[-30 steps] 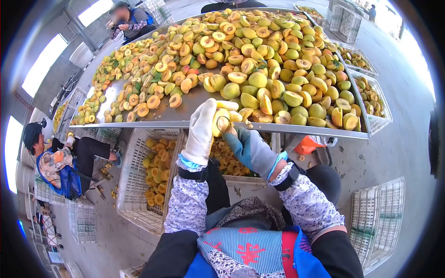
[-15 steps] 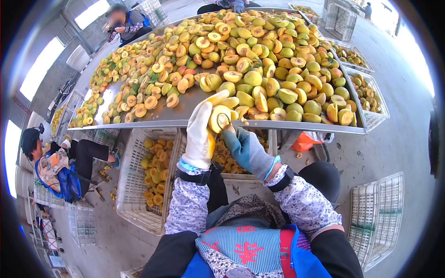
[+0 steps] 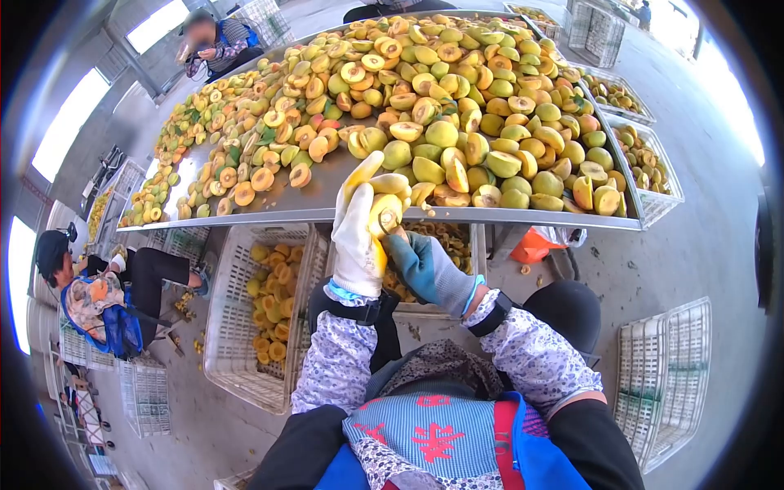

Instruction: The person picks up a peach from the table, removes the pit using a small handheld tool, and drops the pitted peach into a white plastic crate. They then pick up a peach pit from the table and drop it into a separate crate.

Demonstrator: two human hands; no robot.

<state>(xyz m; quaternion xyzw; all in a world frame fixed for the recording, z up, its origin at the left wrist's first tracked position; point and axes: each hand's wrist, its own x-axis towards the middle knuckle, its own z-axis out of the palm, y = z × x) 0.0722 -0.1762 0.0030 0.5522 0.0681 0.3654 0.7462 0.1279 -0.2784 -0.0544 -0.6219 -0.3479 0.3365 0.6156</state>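
Observation:
My left hand [image 3: 357, 241], in a white glove with yellow patches, is closed around a halved yellow peach [image 3: 384, 211], its cut face turned toward my right hand. My right hand [image 3: 431, 269] wears a blue-grey glove. Its fingers pinch a small pitting tool [image 3: 398, 232] with a thin curved end against the cut flesh; most of the tool is hidden by the fingers. Both hands meet just before the near edge of a metal table [image 3: 269, 217]. A large heap of peach halves [image 3: 457, 90] lies on that table beyond my hands.
Below the table, one white crate [image 3: 219, 335] holds peach halves; another crate [image 3: 478, 249] sits behind my hands. Stacked crates [image 3: 663, 384] stand at right. An orange bag [image 3: 535, 247] hangs under the table. Co-workers sit at left [image 3: 98, 298] and far left [image 3: 216, 49].
My hands have shifted slightly, with the left turned a little and the peach half tilted. The loop of the tool, visible earlier on the cut face, is now less visible.

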